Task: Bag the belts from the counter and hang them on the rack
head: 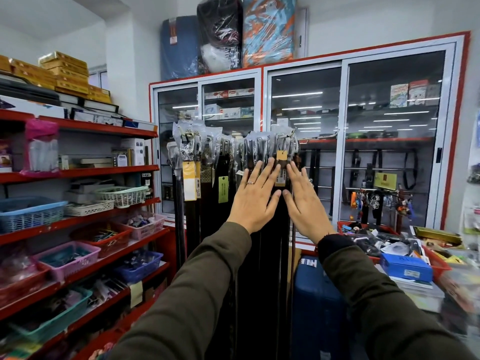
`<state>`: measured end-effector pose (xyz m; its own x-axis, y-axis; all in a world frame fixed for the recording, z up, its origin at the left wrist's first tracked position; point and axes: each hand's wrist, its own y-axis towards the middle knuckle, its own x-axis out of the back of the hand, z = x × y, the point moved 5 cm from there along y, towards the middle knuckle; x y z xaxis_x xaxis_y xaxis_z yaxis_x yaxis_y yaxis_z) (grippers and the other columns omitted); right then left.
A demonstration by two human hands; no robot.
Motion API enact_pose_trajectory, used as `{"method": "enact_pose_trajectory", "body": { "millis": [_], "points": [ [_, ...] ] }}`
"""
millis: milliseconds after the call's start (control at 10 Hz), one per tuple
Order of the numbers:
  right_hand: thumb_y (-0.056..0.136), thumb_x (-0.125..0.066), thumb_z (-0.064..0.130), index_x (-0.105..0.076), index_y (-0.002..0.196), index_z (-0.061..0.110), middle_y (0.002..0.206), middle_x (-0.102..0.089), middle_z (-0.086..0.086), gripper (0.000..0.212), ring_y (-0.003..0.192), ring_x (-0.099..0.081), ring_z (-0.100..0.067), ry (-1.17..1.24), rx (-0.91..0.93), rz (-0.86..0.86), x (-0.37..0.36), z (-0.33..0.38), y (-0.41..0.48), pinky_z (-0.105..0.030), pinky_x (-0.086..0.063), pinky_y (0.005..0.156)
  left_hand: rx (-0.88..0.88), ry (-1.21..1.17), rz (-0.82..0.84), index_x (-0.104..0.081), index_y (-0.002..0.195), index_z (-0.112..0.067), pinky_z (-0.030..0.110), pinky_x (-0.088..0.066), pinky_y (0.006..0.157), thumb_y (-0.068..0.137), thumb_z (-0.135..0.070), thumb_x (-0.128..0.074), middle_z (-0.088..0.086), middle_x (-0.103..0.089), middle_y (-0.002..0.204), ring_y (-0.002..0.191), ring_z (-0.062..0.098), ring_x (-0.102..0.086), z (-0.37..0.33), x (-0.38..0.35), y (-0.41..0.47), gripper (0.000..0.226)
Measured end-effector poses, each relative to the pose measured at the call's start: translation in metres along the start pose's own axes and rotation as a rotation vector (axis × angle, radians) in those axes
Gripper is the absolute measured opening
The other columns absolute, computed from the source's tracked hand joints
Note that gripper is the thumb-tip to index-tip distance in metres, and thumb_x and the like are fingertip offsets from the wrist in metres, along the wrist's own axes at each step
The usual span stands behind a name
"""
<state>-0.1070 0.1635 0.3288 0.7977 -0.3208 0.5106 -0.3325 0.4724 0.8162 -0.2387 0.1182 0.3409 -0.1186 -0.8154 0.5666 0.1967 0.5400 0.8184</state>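
Note:
Several dark belts in clear plastic bags [207, 162] hang in a tight row from a rack [287, 136] straight ahead, with yellow, green and tan price tags dangling from them. My left hand [255, 196], a ring on one finger, lies flat with fingers spread against the hanging belts. Beside it my right hand [304, 201] is flat against the belts too. Neither hand holds anything. The belts' lower ends run down behind my forearms.
Red shelves [78, 175] with plastic baskets of small goods fill the left side. A glass-door cabinet [342, 141] stands behind the rack. At the right, red trays [439, 263] of mixed goods lie on a counter, with a blue suitcase [317, 307] below.

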Motion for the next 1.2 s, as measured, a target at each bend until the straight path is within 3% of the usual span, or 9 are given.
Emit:
{"method": "enact_pose_trajectory", "body": {
  "millis": [200,400,700,800,1000,1200],
  "points": [
    [0.108,-0.037,0.032,-0.011,0.163,0.025,0.173,0.0,0.006,0.061,0.16,0.008,-0.017,-0.027,0.034,-0.189,-0.014,0.035,-0.007,-0.047,0.001,0.13,0.064,0.14,-0.175,-0.017,0.162,-0.022,0.05,0.0,0.129,0.105,-0.042,-0.033,0.003,-0.008,0.172,0.16,0.022,-0.002,0.023,0.043,-0.033,0.063],
    [0.107,-0.036,0.033,-0.016,0.162,0.025,0.173,-0.006,0.005,0.059,0.16,0.007,-0.015,0.033,0.164,-0.144,-0.053,0.096,0.009,-0.052,-0.001,0.129,0.209,0.154,-0.298,-0.015,0.162,-0.021,0.05,0.004,0.128,0.104,-0.039,-0.032,0.005,-0.007,0.172,0.16,0.025,-0.001,0.088,0.087,-0.069,0.063],
    [0.104,-0.034,0.029,-0.017,0.162,0.025,0.173,-0.009,0.006,0.061,0.16,0.006,-0.019,-0.061,0.341,0.013,-0.112,0.153,0.032,-0.055,-0.005,0.128,0.152,0.002,-0.219,-0.019,0.162,-0.021,0.05,-0.009,0.129,0.106,-0.033,-0.029,-0.005,-0.011,0.171,0.16,0.019,0.0,0.154,0.093,-0.08,0.058],
    [0.101,-0.032,0.03,-0.015,0.162,0.026,0.173,-0.007,0.007,0.064,0.16,0.007,-0.019,-0.118,0.319,0.026,-0.122,0.15,0.04,-0.054,-0.005,0.129,0.114,-0.041,-0.177,-0.017,0.162,-0.022,0.05,-0.016,0.127,0.106,-0.033,-0.03,-0.005,-0.011,0.172,0.16,0.018,-0.001,0.166,0.085,-0.075,0.058],
    [0.1,-0.038,0.027,-0.009,0.163,0.028,0.173,-0.001,0.01,0.07,0.16,0.008,-0.02,-0.209,0.226,0.054,-0.132,0.131,0.049,-0.054,-0.006,0.129,0.088,-0.043,-0.063,-0.011,0.163,-0.021,0.048,-0.016,0.127,0.106,-0.04,-0.025,-0.005,-0.007,0.172,0.159,0.02,-0.001,0.176,0.063,-0.057,0.061],
    [0.101,-0.042,0.026,-0.01,0.163,0.029,0.173,-0.002,0.01,0.07,0.16,0.008,-0.017,-0.177,0.238,0.024,-0.119,0.137,0.04,-0.052,-0.004,0.129,0.112,-0.032,-0.129,-0.007,0.163,-0.021,0.05,-0.014,0.127,0.106,-0.039,-0.031,-0.002,-0.001,0.172,0.16,0.019,0.001,0.162,0.066,-0.062,0.065]
  ]
}}
